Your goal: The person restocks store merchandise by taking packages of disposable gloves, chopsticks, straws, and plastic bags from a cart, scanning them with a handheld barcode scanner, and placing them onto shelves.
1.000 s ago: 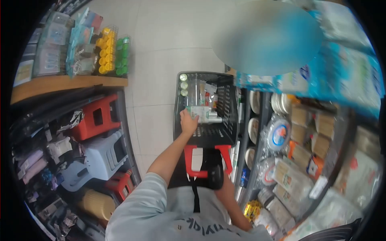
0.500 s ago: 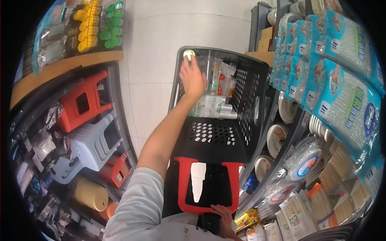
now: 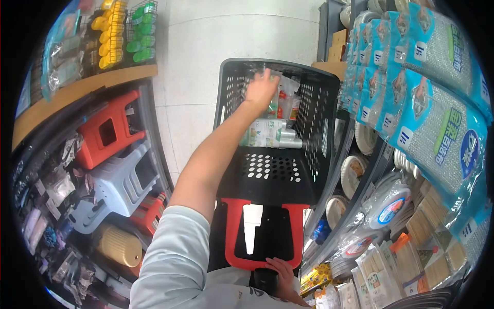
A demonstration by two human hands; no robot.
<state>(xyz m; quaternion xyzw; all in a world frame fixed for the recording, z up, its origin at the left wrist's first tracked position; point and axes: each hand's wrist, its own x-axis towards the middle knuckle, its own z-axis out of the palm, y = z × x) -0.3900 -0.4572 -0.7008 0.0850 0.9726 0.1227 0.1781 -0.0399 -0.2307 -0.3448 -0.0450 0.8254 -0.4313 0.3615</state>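
Observation:
My left hand [image 3: 262, 91] reaches down into the far left part of a black perforated shopping basket [image 3: 275, 193]. Its fingers are bent and slightly blurred, and whatever they grip is hidden. Beside it in the basket lie small packets with red parts [image 3: 288, 105]. Nearer to me are rolls of plastic film or bags in printed wrap [image 3: 267, 133] and silvery-white rolls [image 3: 290, 139]. My right hand [image 3: 279, 269] is closed over the near bar of the basket's red handle [image 3: 231, 232]. A black object [image 3: 266, 279], possibly on the wrist, sits beside it.
On the left shelves stand a red stool [image 3: 110, 131], a grey-blue stool [image 3: 121, 183] and a beige ribbed bin [image 3: 118, 247]. Blue-edged packs of cloths [image 3: 437, 123] hang on the right, above packed plates [image 3: 386, 208] and wooden sticks. Pale floor tiles [image 3: 200, 46] lie ahead.
My left hand has moved right and down from the basket's far left rim into its inside. The round green-and-white thing under its fingers is out of sight. My right hand stays on the handle.

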